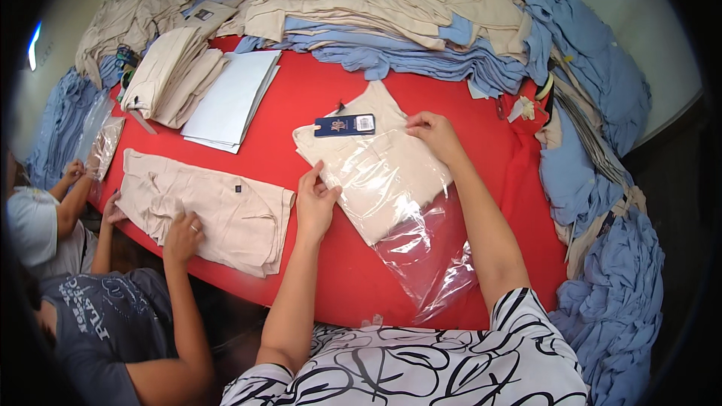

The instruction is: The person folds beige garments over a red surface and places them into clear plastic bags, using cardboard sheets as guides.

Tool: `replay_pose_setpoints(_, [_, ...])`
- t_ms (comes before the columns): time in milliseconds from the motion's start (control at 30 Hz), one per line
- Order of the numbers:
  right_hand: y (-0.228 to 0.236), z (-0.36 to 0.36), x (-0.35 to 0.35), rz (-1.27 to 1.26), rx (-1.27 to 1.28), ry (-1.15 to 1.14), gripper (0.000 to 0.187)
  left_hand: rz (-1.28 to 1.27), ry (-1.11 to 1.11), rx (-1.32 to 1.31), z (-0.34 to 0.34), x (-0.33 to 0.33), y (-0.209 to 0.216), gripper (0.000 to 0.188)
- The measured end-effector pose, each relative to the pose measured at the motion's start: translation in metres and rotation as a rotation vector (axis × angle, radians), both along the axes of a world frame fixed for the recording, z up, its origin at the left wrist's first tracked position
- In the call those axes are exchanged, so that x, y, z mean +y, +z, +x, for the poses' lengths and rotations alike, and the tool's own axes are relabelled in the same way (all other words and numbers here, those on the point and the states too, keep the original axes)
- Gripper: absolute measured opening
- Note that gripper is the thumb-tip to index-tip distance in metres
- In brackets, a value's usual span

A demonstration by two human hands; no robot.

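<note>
A folded beige garment (pixel 380 152) lies in front of me, its lower part inside a clear plastic bag (pixel 421 256). The bag's loose end trails toward my body. A navy hang tag (pixel 344 125) with a white label rests on the garment's upper part. My left hand (pixel 317 199) is at the left edge, fingers curled and closed on the bag's side. At the upper right edge, my right hand (pixel 432 135) pinches the bag against the garment between thumb and fingers. Exactly where the bag's mouth ends is hard to see.
Left of me, a co-worker's hands touch a beige garment (pixel 210 210); another person handles plastic bags (pixel 101 146). White sheets (pixel 233 98) lie beside folded beige garments (pixel 173 75). Beige and blue clothing heaps (pixel 391 11) line the red table's (pixel 316 90) far side; blue ones (pixel 617 293) hang right.
</note>
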State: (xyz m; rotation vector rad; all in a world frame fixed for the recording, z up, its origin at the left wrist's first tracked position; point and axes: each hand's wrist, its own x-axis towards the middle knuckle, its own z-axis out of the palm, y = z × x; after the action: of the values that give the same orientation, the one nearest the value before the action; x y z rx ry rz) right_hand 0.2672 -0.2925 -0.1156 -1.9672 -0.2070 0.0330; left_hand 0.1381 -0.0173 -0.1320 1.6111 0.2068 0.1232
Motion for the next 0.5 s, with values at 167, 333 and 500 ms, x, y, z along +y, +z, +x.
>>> replay_pose_setpoints(167, [0.018,-0.064,-0.01,-0.151,0.06,-0.054,0.015,-0.129,-0.121,0.158,-0.001,0.031,0.007,0.029])
replay_pose_setpoints(333, [0.014,-0.075,-0.01,-0.212,-0.264,0.057,0.015,0.321,-0.153,-0.173,0.014,0.041,0.0,0.01])
replay_pose_setpoints(500, [0.043,-0.058,0.013,-0.407,-0.187,0.098,0.017,0.563,-0.065,-0.053,0.022,0.038,0.03,0.01])
